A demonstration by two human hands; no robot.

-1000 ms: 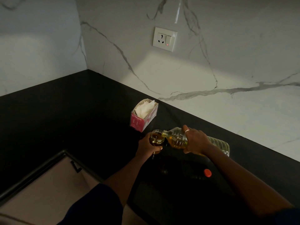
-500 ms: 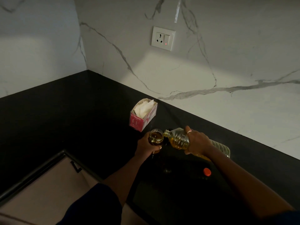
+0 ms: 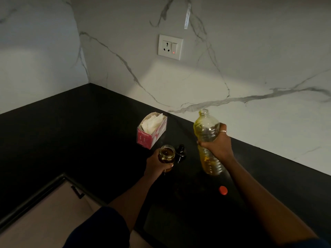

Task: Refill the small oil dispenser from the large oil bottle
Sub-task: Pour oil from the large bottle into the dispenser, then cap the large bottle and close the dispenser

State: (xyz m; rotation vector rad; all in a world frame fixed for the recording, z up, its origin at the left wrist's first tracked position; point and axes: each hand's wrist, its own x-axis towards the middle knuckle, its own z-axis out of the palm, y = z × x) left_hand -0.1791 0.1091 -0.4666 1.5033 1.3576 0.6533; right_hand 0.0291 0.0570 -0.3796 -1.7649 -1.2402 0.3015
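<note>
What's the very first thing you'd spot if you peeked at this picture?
The big bottle of yellow oil stands out first: its top is off and the right hand holds it up in front of the white marble wall. Just left of it, the left hand grips a small open glass jar with oil in it. A bright red cap lies alone on the black counter, closer to the person.

Uncapped large oil bottle (image 3: 207,133) upright beside open, oil-filled small dispenser (image 3: 167,154).
</note>
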